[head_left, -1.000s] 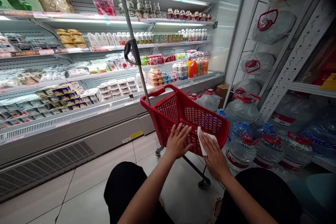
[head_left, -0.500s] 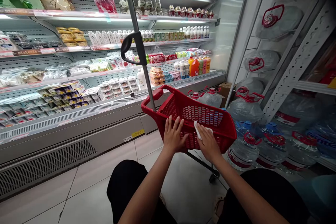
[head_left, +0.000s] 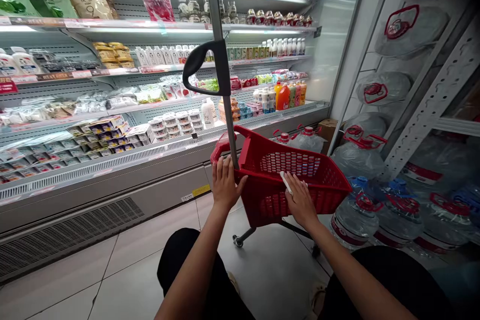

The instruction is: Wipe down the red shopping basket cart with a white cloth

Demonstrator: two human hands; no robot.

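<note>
A red plastic shopping basket cart [head_left: 262, 200] stands before me, with a grey pole [head_left: 214, 5] rising from its left end and a black loop handle [head_left: 204, 70] on that pole. My left hand [head_left: 225, 187] rests on the near left corner of the basket's rim, beside the foot of the pole; its fingers are stretched out and it holds nothing. Against the near rim further right, my right hand [head_left: 300, 202] presses a folded white cloth [head_left: 285, 182]. Part of the cloth is hidden beneath the fingers.
A refrigerated display case [head_left: 157, 170] with dairy goods runs along the left and back. Large water bottles [head_left: 348, 220] crowd the floor at right, with a white metal rack [head_left: 416, 115] among them. Cart wheels [head_left: 238, 241] touch the tiled floor. My knees are close below.
My left hand has moved left along the rim to the corner by the pole. My right hand stays on the near rim with the cloth. The view has shifted slightly.
</note>
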